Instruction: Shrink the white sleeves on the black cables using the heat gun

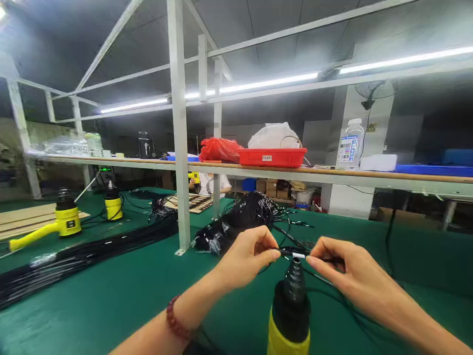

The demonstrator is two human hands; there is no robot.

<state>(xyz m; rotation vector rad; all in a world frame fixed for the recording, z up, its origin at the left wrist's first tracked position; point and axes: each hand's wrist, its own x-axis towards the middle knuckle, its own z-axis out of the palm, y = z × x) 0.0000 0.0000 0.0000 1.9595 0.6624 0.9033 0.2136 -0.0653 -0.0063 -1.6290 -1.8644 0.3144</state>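
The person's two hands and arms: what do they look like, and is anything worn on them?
Both the left hand and the right hand are bare, without gloves, and no sleeves show on the forearms. The left wrist wears a dark red round-bead bracelet.

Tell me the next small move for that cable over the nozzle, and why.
Probably turn the cable slowly between both hands: the left hand and right hand pinch it either side of a white sleeve sitting just above the heat gun nozzle.

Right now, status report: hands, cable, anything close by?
Left hand and right hand pinch thin black cable with white sleeve. Held just above black nozzle of yellow heat gun. Black cable bundle behind.
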